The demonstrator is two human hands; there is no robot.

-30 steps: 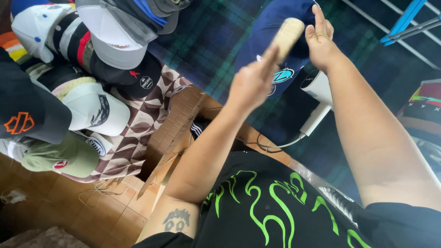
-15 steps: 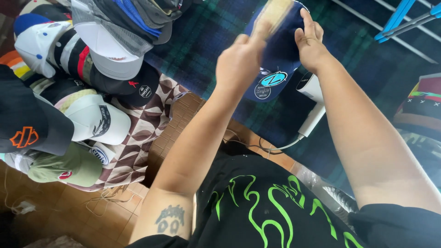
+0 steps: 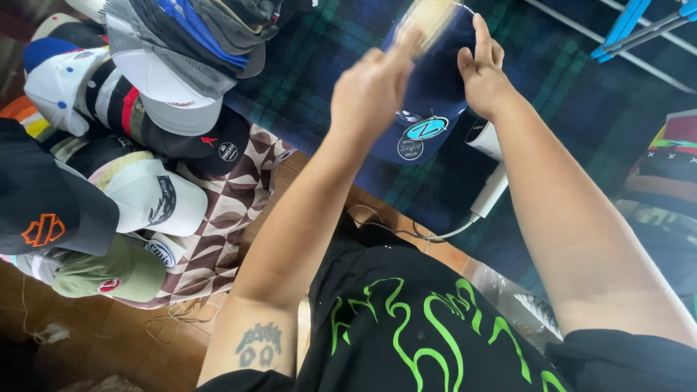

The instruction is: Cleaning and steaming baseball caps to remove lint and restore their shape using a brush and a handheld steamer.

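One navy cap (image 3: pixel 435 109) lies on the dark plaid blanket (image 3: pixel 581 116), its brim with round stickers pointing back toward the person, its long axis running away from them. Above the cap's crown, the left hand (image 3: pixel 374 91) is clenched around a pale brush (image 3: pixel 428 18), blurred, angled up and to the right. Right of the brush, the right hand (image 3: pixel 483 72) rests on the cap, fingers raised and loose. Just right of the brim sits a white device (image 3: pixel 490 163). Far left of the cap lies a pile of caps (image 3: pixel 131 123).

Matt navy cloth cap (image 3: pixel 435 94), pale wooden brush (image 3: pixel 430 18), glossy white plastic appliance (image 3: pixel 488 163), plaid woven blanket (image 3: pixel 319 80).
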